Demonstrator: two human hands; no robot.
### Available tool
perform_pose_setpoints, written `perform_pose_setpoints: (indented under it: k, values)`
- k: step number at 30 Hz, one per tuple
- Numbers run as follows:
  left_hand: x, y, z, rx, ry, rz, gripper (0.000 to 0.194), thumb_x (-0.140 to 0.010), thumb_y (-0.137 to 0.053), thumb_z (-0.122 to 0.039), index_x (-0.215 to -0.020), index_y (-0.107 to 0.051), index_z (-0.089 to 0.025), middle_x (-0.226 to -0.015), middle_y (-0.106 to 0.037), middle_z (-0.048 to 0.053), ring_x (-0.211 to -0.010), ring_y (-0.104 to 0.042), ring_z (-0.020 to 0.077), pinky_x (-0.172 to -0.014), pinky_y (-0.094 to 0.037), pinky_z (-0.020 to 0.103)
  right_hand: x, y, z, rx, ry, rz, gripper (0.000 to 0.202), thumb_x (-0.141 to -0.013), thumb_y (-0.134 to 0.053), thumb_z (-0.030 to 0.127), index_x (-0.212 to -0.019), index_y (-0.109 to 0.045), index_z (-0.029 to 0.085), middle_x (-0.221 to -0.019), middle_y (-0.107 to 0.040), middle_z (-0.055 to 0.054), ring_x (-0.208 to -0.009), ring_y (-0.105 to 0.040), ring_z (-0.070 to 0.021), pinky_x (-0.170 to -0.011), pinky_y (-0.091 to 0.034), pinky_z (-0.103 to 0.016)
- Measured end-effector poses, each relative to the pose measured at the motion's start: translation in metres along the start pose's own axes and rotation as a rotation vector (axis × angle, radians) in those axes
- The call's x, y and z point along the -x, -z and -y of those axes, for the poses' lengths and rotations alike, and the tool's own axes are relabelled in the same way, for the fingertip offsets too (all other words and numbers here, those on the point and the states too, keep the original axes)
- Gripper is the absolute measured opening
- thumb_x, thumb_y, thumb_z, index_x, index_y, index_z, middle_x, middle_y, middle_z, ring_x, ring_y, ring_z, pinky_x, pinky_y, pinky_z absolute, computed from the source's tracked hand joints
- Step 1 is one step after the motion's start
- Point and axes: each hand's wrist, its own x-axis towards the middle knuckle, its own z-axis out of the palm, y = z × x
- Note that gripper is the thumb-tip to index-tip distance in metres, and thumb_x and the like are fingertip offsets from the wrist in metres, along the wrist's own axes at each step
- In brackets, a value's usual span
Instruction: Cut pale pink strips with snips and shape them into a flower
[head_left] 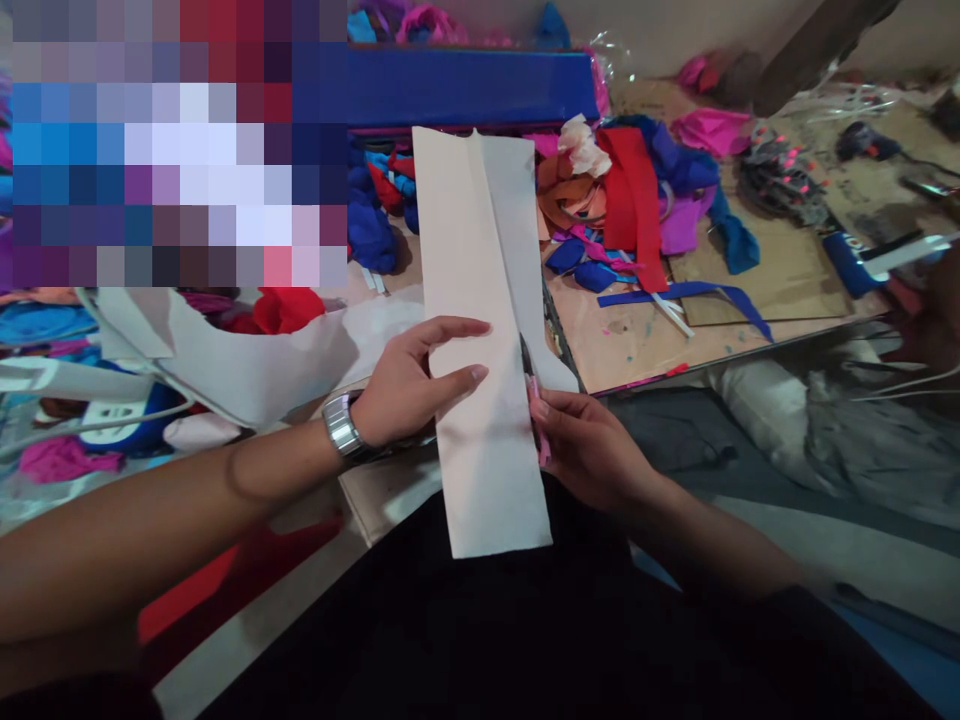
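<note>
A long white sheet (pixel 480 260) lies lengthwise in front of me, its near end over my dark clothing. A slit runs from its right edge up toward the far end. My right hand (pixel 589 440) is closed on pink-handled scissors (pixel 541 425), whose dark blades sit at the slit. On the sheet's left side rests my left hand (pixel 420 378), thumb and index finger apart on top of the sheet; its other fingers are hidden beneath.
Behind the sheet is a blue box (pixel 472 88). Colored fabric scraps, a red strip (pixel 634 205) and brown cardboard (pixel 757 275) lie on the table to the right. A curved white sheet (pixel 247 370) and a blue-and-white device (pixel 124 425) are at the left.
</note>
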Motion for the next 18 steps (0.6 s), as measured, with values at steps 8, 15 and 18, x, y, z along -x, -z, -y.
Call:
perform_pose_setpoints:
  k: [8, 15, 18]
  values:
    - [-0.0004, -0.0004, 0.0019, 0.041, 0.011, -0.022, 0.04, -0.089, -0.081, -0.042, -0.123, -0.074, -0.023, -0.133, -0.074, 0.008, -0.125, -0.068, 0.0251, -0.117, -0.049, 0.043, 0.001, 0.0023, -0.0015, 0.012, 0.01, 0.02, 0.026, -0.082, -0.09, 0.038, -0.081, -0.076, 0.017, -0.069, -0.065, 0.003, -0.057, -0.056, -0.0065, -0.055, -0.045, -0.019]
    - [-0.001, 0.0002, -0.0003, -0.043, -0.013, -0.007, 0.038, -0.085, -0.085, -0.037, -0.119, -0.074, -0.024, -0.125, -0.075, 0.008, -0.118, -0.069, 0.024, -0.112, -0.051, 0.042, 0.0028, 0.0054, -0.0023, 0.031, 0.035, 0.062, 0.027, -0.086, -0.087, 0.04, -0.082, -0.075, 0.017, -0.072, -0.067, 0.002, -0.06, -0.059, -0.0072, -0.058, -0.044, -0.02]
    - [0.0006, -0.001, -0.0018, -0.032, -0.043, 0.005, 0.037, -0.084, -0.086, -0.037, -0.116, -0.073, -0.024, -0.121, -0.076, 0.007, -0.113, -0.07, 0.0226, -0.108, -0.052, 0.04, 0.0024, 0.0077, -0.0014, 0.068, 0.033, 0.059, 0.027, -0.088, -0.085, 0.043, -0.082, -0.075, 0.018, -0.07, -0.067, 0.001, -0.058, -0.056, -0.0075, -0.054, -0.039, -0.021]
